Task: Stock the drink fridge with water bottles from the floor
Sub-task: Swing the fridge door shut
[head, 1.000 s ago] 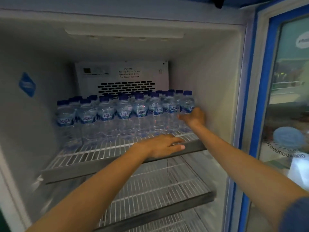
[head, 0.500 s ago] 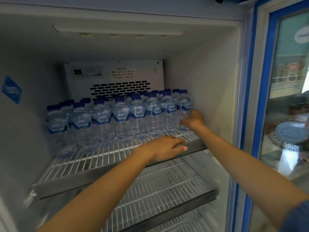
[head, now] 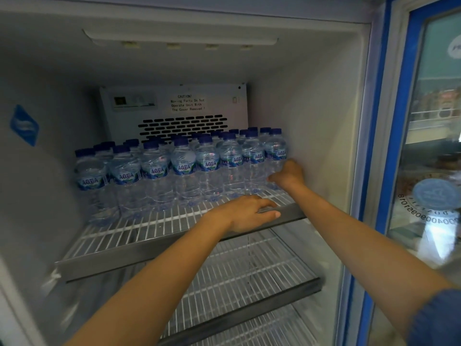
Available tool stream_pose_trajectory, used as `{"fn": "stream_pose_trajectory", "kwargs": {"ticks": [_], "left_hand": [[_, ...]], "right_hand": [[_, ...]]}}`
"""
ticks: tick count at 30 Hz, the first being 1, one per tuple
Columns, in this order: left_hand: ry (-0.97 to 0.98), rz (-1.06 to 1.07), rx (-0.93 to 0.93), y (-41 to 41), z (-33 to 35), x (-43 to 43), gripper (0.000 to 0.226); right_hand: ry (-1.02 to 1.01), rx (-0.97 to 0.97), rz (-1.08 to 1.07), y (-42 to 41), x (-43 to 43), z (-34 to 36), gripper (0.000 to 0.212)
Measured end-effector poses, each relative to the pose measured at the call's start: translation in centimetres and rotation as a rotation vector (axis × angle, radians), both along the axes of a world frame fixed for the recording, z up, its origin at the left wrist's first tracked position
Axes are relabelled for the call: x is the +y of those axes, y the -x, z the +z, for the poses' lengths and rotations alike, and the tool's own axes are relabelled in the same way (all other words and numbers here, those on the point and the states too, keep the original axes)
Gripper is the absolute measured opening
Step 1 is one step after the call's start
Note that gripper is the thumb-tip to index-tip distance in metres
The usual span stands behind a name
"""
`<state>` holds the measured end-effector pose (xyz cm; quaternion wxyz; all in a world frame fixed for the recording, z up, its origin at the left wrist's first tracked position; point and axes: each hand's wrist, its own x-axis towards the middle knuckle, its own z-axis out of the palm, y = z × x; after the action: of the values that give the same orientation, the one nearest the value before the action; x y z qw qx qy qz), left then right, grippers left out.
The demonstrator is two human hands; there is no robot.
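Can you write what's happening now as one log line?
phase: stocking top shelf | right hand: holds rightmost front bottle | left hand: rests on shelf rail

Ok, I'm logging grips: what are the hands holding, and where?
The right hand touches the lower body of the end bottle; grip cannot be told. The left hand rests on the shelf rail.

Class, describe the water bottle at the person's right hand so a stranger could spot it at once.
Look in the open fridge at its top wire shelf, where Aqua bottles with blue caps stand in rows. Take the front row and follow it to the right wall. It is the last bottle, the only one the right hand touches.
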<state>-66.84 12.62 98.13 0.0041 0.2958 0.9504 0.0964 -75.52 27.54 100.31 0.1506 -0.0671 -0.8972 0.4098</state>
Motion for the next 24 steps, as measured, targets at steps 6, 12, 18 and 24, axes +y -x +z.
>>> {"fn": "stream_pose_trajectory", "kwargs": {"ticks": [6,12,18,24], "left_hand": [[0.028,0.093,0.124,-1.5,0.3,0.0,0.057],[0.120,0.159,0.315,-5.9,0.9,1.0,0.033],[-0.162,0.227,0.532,-11.9,-0.6,3.6,0.026],[-0.222,0.033,0.372,-20.6,-6.6,6.6,0.034]], "right_hand": [[-0.099,-0.031,0.066,-1.7,0.2,0.5,0.029],[-0.129,0.037,0.082,-7.7,1.4,0.5,0.015],[-0.139,0.260,0.097,-19.1,4.1,-3.1,0.022],[-0.045,0.161,-0.082,-30.9,7.5,-10.4,0.023]]}}
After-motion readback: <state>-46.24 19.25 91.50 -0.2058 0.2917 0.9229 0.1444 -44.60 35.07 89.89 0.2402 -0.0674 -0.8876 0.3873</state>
